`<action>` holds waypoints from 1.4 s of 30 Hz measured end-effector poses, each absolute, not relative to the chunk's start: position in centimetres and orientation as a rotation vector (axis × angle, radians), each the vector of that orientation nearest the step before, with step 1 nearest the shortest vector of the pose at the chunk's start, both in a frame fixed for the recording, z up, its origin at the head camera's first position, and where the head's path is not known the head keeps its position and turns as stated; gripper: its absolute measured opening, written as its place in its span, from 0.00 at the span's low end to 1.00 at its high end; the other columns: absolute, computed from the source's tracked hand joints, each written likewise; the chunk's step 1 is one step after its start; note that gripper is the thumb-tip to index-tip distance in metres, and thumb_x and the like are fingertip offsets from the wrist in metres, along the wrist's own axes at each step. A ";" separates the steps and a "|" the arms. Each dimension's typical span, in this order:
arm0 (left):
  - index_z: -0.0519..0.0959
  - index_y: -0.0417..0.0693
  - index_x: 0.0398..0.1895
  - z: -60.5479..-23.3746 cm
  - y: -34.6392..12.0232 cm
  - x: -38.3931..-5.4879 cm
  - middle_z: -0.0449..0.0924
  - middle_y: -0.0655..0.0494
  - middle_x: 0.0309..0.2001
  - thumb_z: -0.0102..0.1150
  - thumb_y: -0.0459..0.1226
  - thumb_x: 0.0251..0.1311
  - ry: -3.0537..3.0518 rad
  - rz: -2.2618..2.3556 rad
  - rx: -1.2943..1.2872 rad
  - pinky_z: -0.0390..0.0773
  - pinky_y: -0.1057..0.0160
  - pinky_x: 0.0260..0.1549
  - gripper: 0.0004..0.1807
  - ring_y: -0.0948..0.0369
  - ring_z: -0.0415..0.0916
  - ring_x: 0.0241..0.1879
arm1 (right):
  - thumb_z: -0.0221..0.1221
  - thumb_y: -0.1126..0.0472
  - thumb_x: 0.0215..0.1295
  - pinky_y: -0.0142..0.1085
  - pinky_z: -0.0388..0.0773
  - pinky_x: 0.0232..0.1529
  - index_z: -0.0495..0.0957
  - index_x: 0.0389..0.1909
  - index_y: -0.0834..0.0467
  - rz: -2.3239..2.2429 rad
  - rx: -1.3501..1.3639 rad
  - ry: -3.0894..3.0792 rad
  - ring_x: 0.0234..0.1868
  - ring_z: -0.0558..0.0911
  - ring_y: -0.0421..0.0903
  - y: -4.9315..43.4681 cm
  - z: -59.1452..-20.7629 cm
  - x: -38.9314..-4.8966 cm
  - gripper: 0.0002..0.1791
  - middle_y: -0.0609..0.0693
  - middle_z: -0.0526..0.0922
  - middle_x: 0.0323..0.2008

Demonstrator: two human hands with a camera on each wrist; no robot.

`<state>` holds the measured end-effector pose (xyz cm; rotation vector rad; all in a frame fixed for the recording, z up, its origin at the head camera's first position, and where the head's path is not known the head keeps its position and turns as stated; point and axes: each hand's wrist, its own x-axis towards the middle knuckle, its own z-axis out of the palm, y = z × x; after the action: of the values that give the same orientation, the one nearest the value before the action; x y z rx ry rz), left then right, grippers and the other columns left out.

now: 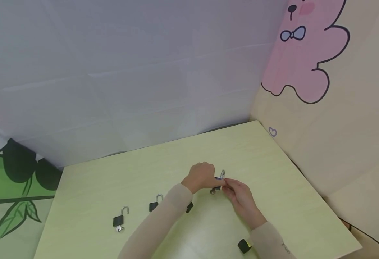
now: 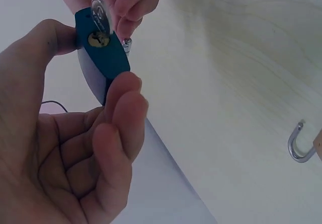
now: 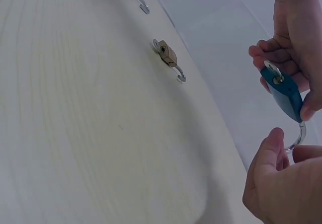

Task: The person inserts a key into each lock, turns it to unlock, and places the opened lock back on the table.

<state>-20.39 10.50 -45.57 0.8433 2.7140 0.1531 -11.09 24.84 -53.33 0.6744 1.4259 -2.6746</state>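
Observation:
A blue padlock (image 3: pixel 286 97) is gripped by its body between the thumb and fingers of my left hand (image 1: pixel 202 177). A key (image 2: pixel 100 15) sticks out of the keyhole on its underside. The fingertips of my right hand (image 1: pixel 242 202) are at the shackle (image 3: pixel 302 133), pinching its curved end. Both hands are raised over the far right part of the table, close together. In the head view the fingers partly cover the padlock. Whether the shackle is fully free of the body I cannot tell.
On the table (image 1: pixel 92 187) at left lie a padlock (image 1: pixel 118 221) with raised shackle and key, and another open padlock (image 1: pixel 153 206). A third padlock (image 1: pixel 190 207) is partly behind the left sleeve. A dark padlock (image 1: pixel 243 246) lies beside the right sleeve. Walls border the table.

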 end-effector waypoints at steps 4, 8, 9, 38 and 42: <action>0.73 0.52 0.15 -45.5 10.6 -20.0 0.66 0.61 0.14 0.55 0.66 0.53 2.717 0.119 0.857 0.62 0.65 0.13 0.30 0.64 0.61 0.14 | 0.51 0.69 0.75 0.34 0.78 0.49 0.71 0.57 0.76 -2.659 0.717 1.455 0.43 0.83 0.46 25.3 -53.3 -11.2 0.16 0.55 0.81 0.39; 0.72 0.53 0.13 -45.8 10.8 -20.1 0.64 0.62 0.12 0.56 0.64 0.53 2.744 0.131 0.828 0.61 0.65 0.12 0.28 0.64 0.60 0.13 | 0.53 0.68 0.74 0.34 0.79 0.48 0.70 0.57 0.77 -2.650 0.742 1.477 0.45 0.82 0.49 25.6 -53.5 -11.0 0.17 0.55 0.80 0.39; 0.71 0.53 0.13 -45.9 10.9 -20.1 0.63 0.62 0.12 0.56 0.63 0.53 2.752 0.144 0.806 0.61 0.65 0.12 0.27 0.64 0.59 0.13 | 0.53 0.68 0.74 0.34 0.79 0.48 0.71 0.56 0.77 -2.648 0.744 1.481 0.45 0.82 0.49 25.7 -53.5 -11.0 0.17 0.56 0.80 0.39; 0.69 0.53 0.14 -51.6 12.1 -21.3 0.66 0.60 0.15 0.57 0.62 0.54 2.791 0.249 0.569 0.63 0.63 0.15 0.26 0.62 0.63 0.16 | 0.64 0.65 0.66 0.35 0.78 0.37 0.81 0.39 0.61 -1.526 0.314 2.938 0.33 0.81 0.41 27.5 -53.4 -9.7 0.04 0.46 0.83 0.31; 0.70 0.53 0.12 -52.2 11.9 -21.3 0.65 0.60 0.15 0.57 0.63 0.54 2.794 0.169 0.555 0.62 0.63 0.15 0.28 0.62 0.62 0.15 | 0.63 0.65 0.65 0.37 0.77 0.35 0.80 0.39 0.61 -1.325 0.213 3.031 0.31 0.77 0.41 27.2 -53.1 -9.5 0.05 0.46 0.80 0.30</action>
<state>-21.32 11.89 -52.20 0.5553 2.7936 0.1687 -9.48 27.22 -53.10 0.2131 3.0312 -1.3247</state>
